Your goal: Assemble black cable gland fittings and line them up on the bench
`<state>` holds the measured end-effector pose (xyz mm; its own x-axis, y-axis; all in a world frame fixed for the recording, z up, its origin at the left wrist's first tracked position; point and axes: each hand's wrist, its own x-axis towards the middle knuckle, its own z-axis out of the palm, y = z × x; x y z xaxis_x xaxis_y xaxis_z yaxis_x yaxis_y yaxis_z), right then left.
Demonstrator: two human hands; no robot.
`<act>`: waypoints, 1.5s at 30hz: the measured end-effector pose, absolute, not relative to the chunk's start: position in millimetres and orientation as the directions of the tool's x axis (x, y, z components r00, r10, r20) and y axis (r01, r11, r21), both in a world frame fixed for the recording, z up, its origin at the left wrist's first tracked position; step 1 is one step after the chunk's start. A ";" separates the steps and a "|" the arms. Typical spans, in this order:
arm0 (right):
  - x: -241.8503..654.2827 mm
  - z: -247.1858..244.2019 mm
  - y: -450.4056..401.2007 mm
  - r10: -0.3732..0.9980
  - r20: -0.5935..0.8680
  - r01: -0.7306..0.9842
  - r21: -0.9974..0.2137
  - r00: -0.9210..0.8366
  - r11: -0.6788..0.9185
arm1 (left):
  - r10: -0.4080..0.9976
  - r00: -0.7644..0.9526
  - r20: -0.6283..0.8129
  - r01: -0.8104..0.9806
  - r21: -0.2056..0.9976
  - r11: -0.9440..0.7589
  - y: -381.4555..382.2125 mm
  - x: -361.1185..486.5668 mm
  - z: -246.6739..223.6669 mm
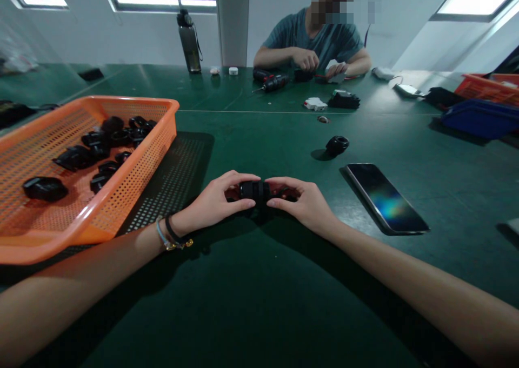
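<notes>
Black part [260,191] — between both hands, above tabletop [267,281] | left grip [248,192] — fingers closed round its left end | right grip [272,191] — pinching its right end

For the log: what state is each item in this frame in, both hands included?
Left hand: closed on the black cylindrical part.
Right hand: closed on its other end.
Black cylindrical part: held up between both hands.
Orange perforated plastic basket: open-topped, holding black parts.
Black-screened phone: flat, face up; on or off unclear.
Dark translucent bottle: standing, capped.
Black-and-red power drill: lying down.
</notes>
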<state>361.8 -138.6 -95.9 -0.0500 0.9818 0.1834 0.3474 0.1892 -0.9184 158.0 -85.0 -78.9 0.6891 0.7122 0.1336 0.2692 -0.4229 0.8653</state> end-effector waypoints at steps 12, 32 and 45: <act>362.5 -97.0 -138.3 0.985 0.163 0.322 -0.931 -0.053 0.172 | 0.711 0.689 0.141 0.270 0.861 -0.431 -85.1 158.1 -80.0; 361.7 -94.9 -139.4 0.979 0.199 0.382 -0.902 -0.046 0.201 | 0.710 0.690 0.139 0.272 0.859 -0.433 -84.3 157.9 -80.0; 360.9 -93.9 -138.8 0.984 0.173 0.364 -0.915 -0.038 0.175 | 0.711 0.690 0.134 0.288 0.851 -0.440 -84.7 157.9 -79.2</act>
